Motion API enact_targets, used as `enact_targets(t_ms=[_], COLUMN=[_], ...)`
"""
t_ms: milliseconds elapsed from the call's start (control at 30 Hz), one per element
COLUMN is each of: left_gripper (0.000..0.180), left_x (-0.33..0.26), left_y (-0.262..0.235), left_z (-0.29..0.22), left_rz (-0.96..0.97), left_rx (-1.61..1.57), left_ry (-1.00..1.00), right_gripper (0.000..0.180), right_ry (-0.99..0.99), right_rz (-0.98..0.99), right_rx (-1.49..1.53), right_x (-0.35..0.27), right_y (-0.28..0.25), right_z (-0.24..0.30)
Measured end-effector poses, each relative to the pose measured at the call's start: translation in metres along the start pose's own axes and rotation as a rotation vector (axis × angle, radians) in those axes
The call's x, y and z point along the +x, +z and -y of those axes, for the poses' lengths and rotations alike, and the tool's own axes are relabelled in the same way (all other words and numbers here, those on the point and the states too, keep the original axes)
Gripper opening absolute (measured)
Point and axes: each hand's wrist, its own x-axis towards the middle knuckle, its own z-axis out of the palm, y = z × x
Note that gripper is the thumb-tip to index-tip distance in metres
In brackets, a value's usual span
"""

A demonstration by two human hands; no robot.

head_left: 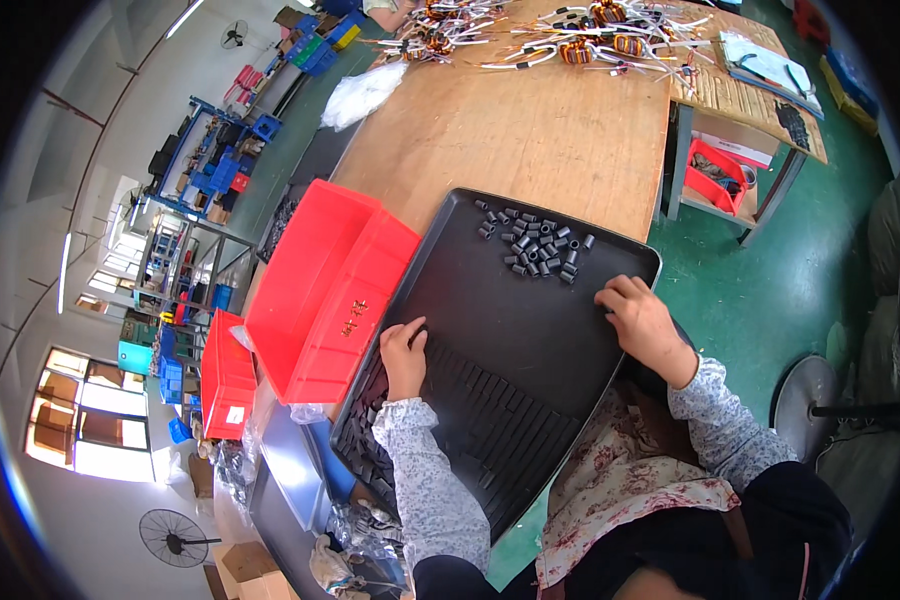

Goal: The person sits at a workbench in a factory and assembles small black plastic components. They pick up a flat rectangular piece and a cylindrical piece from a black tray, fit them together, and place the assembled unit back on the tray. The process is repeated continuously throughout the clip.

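Note:
A wide black tray (490,300) lies at a slant in front of me. Over its left side, my left hand (403,362) has its fingers closed, with a small black piece (422,328) at the fingertips. My right hand (638,318) is at the tray's right rim, thumb and fingers pinched together; a dark bit shows there, too small to name. Loose short black tubes (540,245) are piled in the far part of the tray. Nearer to me, slim black pieces (500,420) lie in neat slanted rows. More black pieces (367,440) are heaped near the left rim, partly behind my left forearm.
A red bin (315,290) leans against the tray's left edge, with another red bin (228,375) beyond it. The wooden table (510,125) carries copper-wound coils with white leads (610,40) and a white plastic bag (363,95). A round black stool (808,400) stands at right.

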Motion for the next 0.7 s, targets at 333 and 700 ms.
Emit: enact_targets(t_ms=[333,700], left_gripper=[0.033,0.019], left_x=[-0.027,-0.056], left_y=[0.003,-0.042], left_z=[-0.006,-0.046], left_rz=[-0.067,-0.055], left_rx=[0.174,0.179], left_ry=[0.15,0.128], right_gripper=[0.03,0.032], right_ry=[-0.123,-0.204], right_rz=[0.067,0.157], right_rx=[0.102,0.144], right_x=[-0.014,-0.018], right_y=[0.007,0.013], right_z=[0.017,0.03])
